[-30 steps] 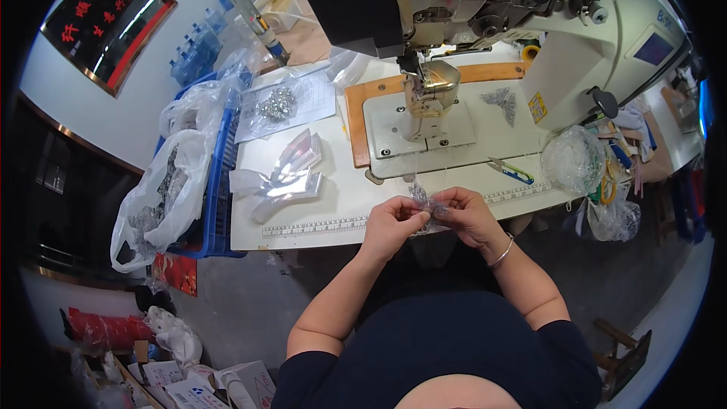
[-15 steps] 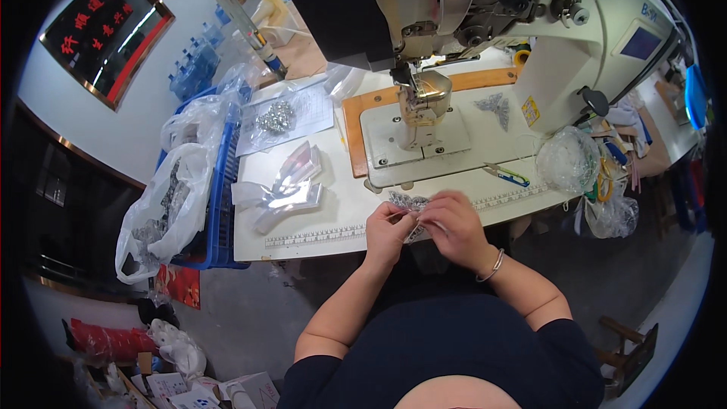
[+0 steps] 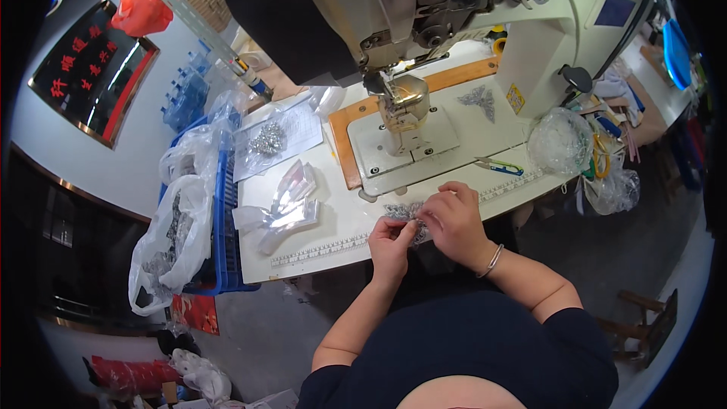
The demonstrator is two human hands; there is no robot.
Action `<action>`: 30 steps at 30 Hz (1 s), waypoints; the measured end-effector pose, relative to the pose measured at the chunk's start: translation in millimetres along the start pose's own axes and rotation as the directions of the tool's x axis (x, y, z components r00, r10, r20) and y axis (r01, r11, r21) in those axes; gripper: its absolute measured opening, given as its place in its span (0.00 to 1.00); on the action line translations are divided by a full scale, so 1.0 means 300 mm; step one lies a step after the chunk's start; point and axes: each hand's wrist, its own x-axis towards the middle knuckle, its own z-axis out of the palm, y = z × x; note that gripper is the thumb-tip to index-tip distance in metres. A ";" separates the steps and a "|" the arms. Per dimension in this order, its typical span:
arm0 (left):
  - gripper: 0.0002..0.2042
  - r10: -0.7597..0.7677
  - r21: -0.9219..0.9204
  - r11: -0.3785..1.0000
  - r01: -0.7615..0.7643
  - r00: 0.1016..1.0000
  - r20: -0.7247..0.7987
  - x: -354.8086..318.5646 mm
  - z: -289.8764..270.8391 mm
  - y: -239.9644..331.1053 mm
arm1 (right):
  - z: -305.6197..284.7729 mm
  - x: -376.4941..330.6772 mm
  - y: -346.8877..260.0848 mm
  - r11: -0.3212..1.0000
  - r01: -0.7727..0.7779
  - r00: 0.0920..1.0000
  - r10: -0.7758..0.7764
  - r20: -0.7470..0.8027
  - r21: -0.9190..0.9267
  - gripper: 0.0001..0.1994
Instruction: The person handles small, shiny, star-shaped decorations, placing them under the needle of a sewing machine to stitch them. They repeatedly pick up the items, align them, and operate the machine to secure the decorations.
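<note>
White plastic bag [image 3: 200, 197], holding silvery pieces [image 3: 179, 233], drapes over a blue crate [image 3: 227, 246]. At the near edge of the table [image 3: 338, 212], the left hand [image 3: 389, 254] pinches a silvery openwork piece [image 3: 397, 210], the right hand [image 3: 459, 226] curled against it; its visible part points left, long axis hidden.

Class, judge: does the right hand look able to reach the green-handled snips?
Probably yes: the snips lie on the tabletop beyond the right hand, with nothing standing between them, though that hand is busy at the silvery piece.
</note>
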 end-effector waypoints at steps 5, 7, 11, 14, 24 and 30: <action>0.06 -0.017 -0.041 0.999 0.017 1.000 0.019 0.000 0.008 -0.005 | 0.007 -0.017 0.018 0.914 -0.314 0.943 0.270 0.193 0.257 0.06; 0.06 -0.087 -0.130 0.988 0.089 0.996 0.019 -0.002 0.006 -0.014 | -0.006 0.001 0.043 0.604 -0.698 0.710 0.508 0.488 0.385 0.07; 0.07 -0.118 -0.125 0.985 0.119 0.993 0.012 -0.003 -0.004 -0.027 | -0.013 -0.010 0.051 0.712 -0.647 0.731 0.478 0.487 0.271 0.09; 0.07 -0.056 -0.104 0.993 0.056 0.998 -0.002 -0.004 -0.003 -0.022 | -0.015 -0.015 0.049 0.624 -0.695 0.699 0.467 0.542 0.359 0.09; 0.13 -0.143 -0.209 0.962 0.178 0.975 0.172 -0.018 0.001 0.033 | 0.014 -0.027 0.078 0.380 -0.698 0.715 0.421 0.558 0.607 0.17; 0.13 -0.091 -0.086 0.991 0.105 0.984 0.151 -0.018 -0.010 0.033 | -0.013 -0.004 0.058 0.435 -0.695 0.719 0.408 0.563 0.573 0.18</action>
